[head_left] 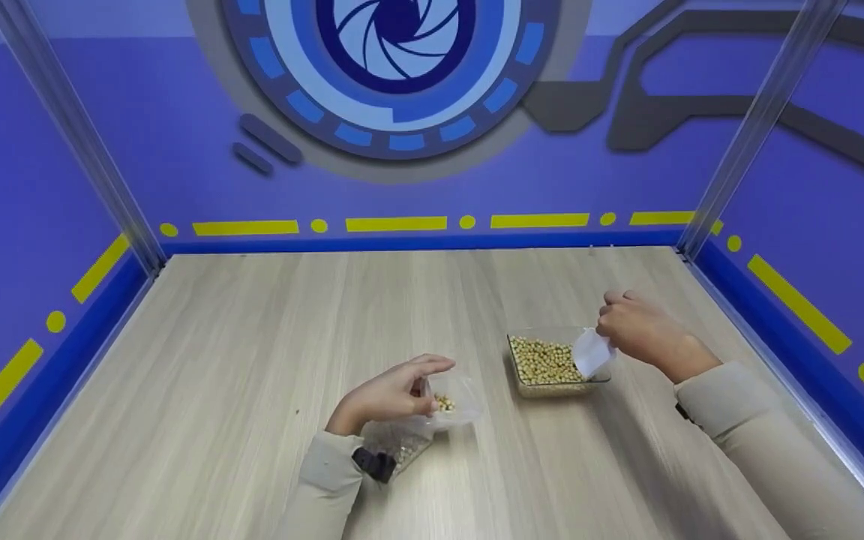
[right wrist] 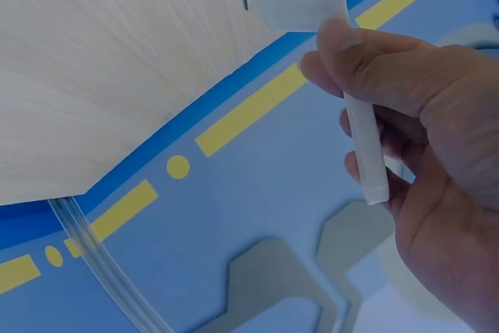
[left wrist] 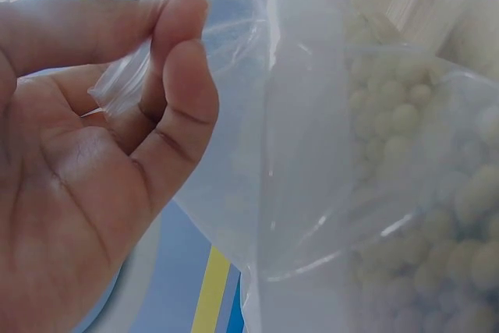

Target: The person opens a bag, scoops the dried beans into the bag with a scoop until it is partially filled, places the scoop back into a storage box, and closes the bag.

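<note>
With thumb and fingers, my left hand (head_left: 391, 394) pinches the rim of a clear plastic bag (head_left: 466, 401). Round yellowish beans (left wrist: 401, 118) show through the bag in the left wrist view, and some are visible at its mouth in the head view. My right hand (head_left: 642, 334) grips the handle of a white scoop (head_left: 592, 354). The scoop's blade dips into the right side of a clear rectangular container (head_left: 556, 391) filled with the same kind of beans (head_left: 541, 360). In the right wrist view, fingers wrap the scoop handle (right wrist: 366, 150); the beans are out of that view.
The wooden tabletop (head_left: 252, 337) reaches to blue walls (head_left: 394, 195) on the back and both sides. Metal posts (head_left: 732, 142) stand at the back corners. A tiny dark speck (head_left: 297, 411) lies left of the left hand.
</note>
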`<state>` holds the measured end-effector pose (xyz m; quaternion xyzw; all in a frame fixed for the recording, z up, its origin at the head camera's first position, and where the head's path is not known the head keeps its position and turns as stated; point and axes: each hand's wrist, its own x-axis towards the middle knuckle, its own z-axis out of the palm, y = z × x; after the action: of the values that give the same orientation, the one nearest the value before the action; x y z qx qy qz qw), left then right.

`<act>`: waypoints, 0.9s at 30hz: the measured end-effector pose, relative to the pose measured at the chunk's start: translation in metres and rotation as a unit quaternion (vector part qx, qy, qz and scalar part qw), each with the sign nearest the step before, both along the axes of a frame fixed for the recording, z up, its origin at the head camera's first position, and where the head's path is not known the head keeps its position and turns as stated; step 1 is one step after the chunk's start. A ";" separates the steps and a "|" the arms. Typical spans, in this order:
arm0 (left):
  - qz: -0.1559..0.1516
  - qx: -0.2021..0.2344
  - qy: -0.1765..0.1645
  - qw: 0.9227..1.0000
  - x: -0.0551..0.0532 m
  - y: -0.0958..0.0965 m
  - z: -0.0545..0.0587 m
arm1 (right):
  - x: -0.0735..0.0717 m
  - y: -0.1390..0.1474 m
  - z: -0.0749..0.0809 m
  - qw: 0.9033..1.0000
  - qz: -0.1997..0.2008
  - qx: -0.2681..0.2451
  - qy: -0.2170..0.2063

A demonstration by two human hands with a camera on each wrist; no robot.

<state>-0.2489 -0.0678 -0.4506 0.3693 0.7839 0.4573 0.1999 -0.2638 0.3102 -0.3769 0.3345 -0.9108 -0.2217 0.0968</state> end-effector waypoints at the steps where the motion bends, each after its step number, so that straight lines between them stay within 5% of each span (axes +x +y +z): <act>1: 0.000 0.001 0.001 1.000 0.000 0.000 0.000 | 0.000 -0.002 -0.001 1.000 -0.005 0.006 -0.004; 8: 0.002 -0.005 0.006 1.000 -0.001 0.000 -0.002 | 0.003 -0.010 -0.008 0.999 -0.028 0.034 -0.008; 27: 0.001 -0.002 -0.004 1.000 -0.001 0.000 -0.004 | 0.000 -0.004 -0.020 0.989 -0.058 -0.105 -0.085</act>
<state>-0.2501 -0.0677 -0.4546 0.3663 0.7846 0.4572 0.2031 -0.2642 0.3058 -0.3972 0.2865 -0.9519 -0.1004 0.0407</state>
